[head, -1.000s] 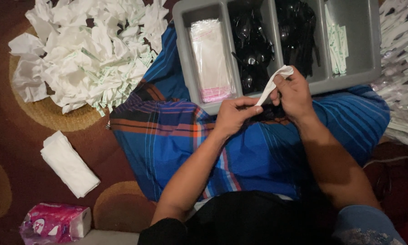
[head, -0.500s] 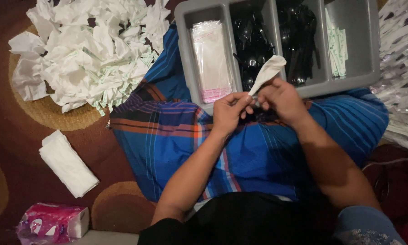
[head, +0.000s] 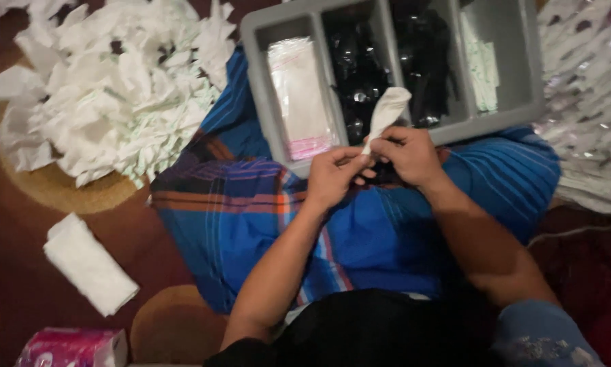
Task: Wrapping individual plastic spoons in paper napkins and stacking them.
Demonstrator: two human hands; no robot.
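- The dark red carpeted floor [head: 20, 224] with tan circles carries everything, and I sit on it so all of it stays within reach.
- My blue plaid cloth wrap [head: 251, 224] covers my lap and serves as the work surface under my hands.
- A big heap of crumpled white paper napkins [head: 108, 88] lies at ten o'clock from my hands, well apart from them.
- The grey plastic divided tray [head: 523, 61] rests on my knees at twelve o'clock, just beyond my hands; its compartments keep clear plastic sleeves [head: 298, 95], black plastic cutlery [head: 387, 61] and small pale packets [head: 482, 68] sorted.
- A spread of shiny wrapped bundles [head: 584, 102] sits at two o'clock.
- A folded white napkin stack [head: 88, 265] lies at eight o'clock, and a pink tissue pack [head: 71, 348] farther down.
- My right hand [head: 414, 156] has its grip closed round the base of the white rolled napkin bundle [head: 385, 112], holding it upright so it points up over the tray's edge.
- My left hand [head: 329, 177] pinches the same bundle's lower end, its grip closed, touching the right hand, seemingly to keep the roll tight.
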